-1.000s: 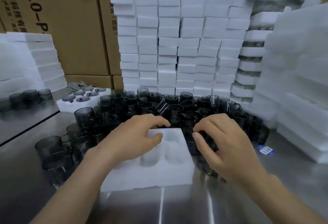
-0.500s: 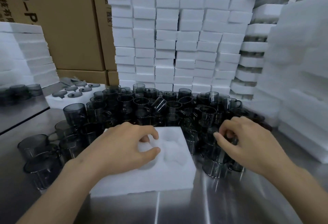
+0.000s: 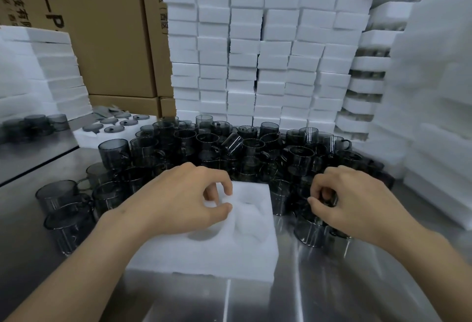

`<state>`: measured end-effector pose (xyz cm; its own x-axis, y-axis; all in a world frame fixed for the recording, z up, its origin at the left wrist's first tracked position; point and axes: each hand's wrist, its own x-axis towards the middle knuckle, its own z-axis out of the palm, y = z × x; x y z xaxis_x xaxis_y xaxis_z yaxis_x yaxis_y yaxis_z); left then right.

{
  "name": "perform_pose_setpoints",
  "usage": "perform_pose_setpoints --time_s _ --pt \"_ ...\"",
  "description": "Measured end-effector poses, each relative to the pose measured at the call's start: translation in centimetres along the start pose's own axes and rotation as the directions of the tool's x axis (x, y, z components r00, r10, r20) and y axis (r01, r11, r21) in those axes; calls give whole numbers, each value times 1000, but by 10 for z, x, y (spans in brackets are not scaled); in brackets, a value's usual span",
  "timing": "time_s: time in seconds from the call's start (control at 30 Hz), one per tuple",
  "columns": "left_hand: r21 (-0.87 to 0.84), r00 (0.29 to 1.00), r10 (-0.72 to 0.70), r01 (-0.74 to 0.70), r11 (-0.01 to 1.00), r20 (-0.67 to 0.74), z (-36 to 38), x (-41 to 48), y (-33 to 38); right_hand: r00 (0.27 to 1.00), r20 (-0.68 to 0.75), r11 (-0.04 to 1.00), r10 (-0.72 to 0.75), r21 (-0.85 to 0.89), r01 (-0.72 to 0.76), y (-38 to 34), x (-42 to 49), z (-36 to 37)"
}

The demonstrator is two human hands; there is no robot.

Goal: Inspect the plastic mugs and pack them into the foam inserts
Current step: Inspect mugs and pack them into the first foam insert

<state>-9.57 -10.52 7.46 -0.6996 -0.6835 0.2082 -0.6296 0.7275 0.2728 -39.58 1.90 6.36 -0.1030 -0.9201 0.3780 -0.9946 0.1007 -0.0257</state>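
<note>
A white foam insert [image 3: 217, 252] with round pockets lies on the steel table in front of me. My left hand [image 3: 184, 201] rests on its top, thumb and fingers curled at a pocket's edge. Behind and on both sides of it stands a dense crowd of smoky grey plastic mugs [image 3: 229, 148]. My right hand [image 3: 357, 204] reaches into the mugs right of the insert, its fingers curled around the rim of one mug [image 3: 310, 229].
Stacks of white foam blocks [image 3: 255, 48] form a wall at the back and right. Cardboard boxes [image 3: 107, 30] stand behind on the left. A foam tray with grey lids [image 3: 115, 125] sits at the left rear. More foam is piled at the far left [image 3: 38, 71].
My right hand moved right, away from the insert, into the mugs and closed on one. The left hand stayed on the insert, which sits nearer to me in view.
</note>
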Motion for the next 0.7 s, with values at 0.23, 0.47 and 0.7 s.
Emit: perform_pose_setpoints --time_s 0.23,0.47,0.7 --pt "-141 998 69 -67 988 12 13 3 11 998 44 998 36 -56 -33 11 2 -1" --pt "-242 996 90 -92 966 -19 29 12 17 998 30 997 54 -48 -52 15 4 1" --pt "-220 993 48 -71 973 -111 49 26 28 996 -13 993 83 -78 -84 18 4 6"
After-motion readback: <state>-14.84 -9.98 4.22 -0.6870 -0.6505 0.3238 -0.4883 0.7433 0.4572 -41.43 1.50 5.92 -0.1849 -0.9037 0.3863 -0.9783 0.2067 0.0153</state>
